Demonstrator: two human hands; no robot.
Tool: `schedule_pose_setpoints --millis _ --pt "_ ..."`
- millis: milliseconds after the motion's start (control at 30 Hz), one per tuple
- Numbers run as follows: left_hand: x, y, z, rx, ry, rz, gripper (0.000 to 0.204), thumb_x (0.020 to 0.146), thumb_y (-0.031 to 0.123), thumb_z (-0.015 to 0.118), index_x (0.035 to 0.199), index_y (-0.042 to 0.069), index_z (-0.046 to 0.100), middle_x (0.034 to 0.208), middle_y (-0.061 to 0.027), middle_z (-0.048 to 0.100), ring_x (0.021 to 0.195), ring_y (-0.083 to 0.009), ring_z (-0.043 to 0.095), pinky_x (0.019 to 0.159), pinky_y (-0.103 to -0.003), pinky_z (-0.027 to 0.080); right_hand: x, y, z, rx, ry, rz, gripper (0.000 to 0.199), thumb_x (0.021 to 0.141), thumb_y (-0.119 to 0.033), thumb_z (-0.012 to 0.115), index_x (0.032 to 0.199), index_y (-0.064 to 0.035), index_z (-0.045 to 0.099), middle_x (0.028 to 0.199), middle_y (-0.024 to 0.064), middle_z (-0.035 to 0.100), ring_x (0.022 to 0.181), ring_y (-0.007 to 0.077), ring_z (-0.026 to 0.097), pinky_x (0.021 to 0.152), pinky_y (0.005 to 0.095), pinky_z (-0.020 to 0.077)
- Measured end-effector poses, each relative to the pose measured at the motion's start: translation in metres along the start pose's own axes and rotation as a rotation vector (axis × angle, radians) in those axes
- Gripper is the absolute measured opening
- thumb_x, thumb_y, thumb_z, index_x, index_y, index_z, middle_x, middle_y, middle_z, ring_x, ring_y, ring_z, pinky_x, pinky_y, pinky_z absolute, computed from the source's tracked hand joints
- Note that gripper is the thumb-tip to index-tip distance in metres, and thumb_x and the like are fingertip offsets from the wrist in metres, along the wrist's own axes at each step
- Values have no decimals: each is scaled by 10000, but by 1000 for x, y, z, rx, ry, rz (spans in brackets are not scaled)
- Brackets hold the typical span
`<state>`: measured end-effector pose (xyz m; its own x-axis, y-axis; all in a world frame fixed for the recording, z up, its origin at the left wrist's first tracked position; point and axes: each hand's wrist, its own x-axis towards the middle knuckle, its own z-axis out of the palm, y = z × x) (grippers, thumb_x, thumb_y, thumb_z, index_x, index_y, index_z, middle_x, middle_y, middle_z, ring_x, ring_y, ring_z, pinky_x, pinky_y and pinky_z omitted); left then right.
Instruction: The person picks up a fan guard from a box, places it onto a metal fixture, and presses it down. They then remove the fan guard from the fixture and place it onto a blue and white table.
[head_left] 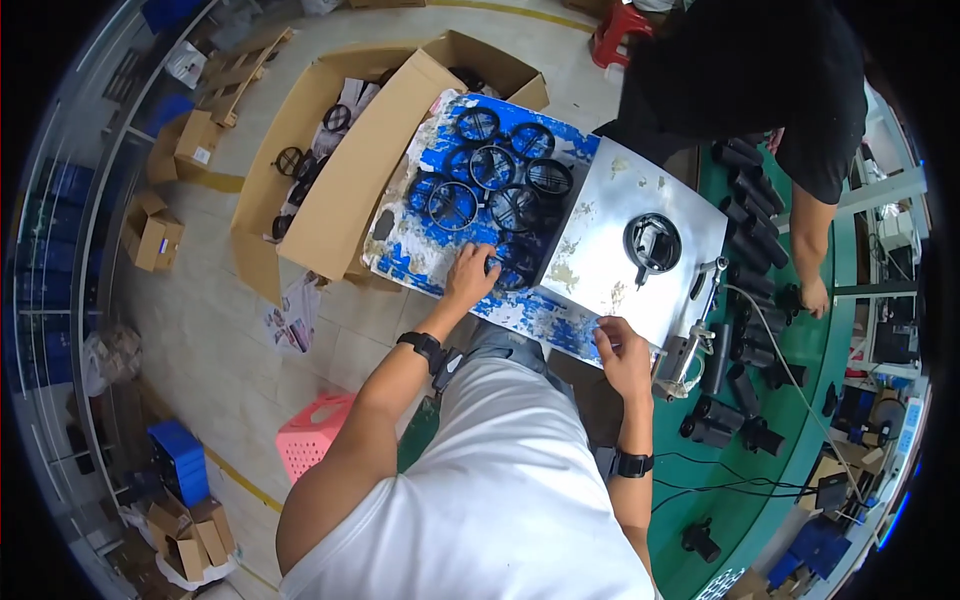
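Note:
My left hand (472, 276) is at the near side of a group of black plastic rings on a worn blue-and-white tabletop (420, 250). Its fingers close on the edge of a black ring (515, 268), partly hidden by the hand. Other rings, such as a black ring with crossbars (492, 168), lie overlapping farther off. My right hand (626, 356) is curled by the near corner of a silver metal box (600, 240); whatever its fingers pinch, if anything, is too small to make out. On the box top rests a black ring with a short stem (652, 243).
An open cardboard carton (345, 180) with more rings stands left of the table. A lever clamp (690, 350) sits at the box's right side. Black cylindrical parts (755, 215) cover the green bench (815, 300), where a co-worker's hand (815, 297) reaches. A pink basket (312, 435) stands below left.

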<state>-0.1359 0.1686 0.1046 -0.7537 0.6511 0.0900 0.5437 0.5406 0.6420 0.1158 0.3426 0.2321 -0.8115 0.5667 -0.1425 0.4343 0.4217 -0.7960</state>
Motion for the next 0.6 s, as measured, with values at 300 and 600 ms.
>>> schedule_pose_setpoints --millis 300,600 --pt "-20 -1 14 -78 -2 -237 56 738 134 628 789 119 646 809 -129 620 809 -349 611 702 -445 496 -7 -12 -7 22 -138 52 200 902 -111 602 1056 17 601 832 84 668 748 134 631 639 255 489" --pt "-13 83 -103 -43 37 146 80 771 101 602 757 107 681 845 -75 559 771 -281 605 682 -396 499 -3 -37 -10 516 -104 117 359 964 -239 526 1229 3 498 1028 86 649 885 127 599 765 258 450"
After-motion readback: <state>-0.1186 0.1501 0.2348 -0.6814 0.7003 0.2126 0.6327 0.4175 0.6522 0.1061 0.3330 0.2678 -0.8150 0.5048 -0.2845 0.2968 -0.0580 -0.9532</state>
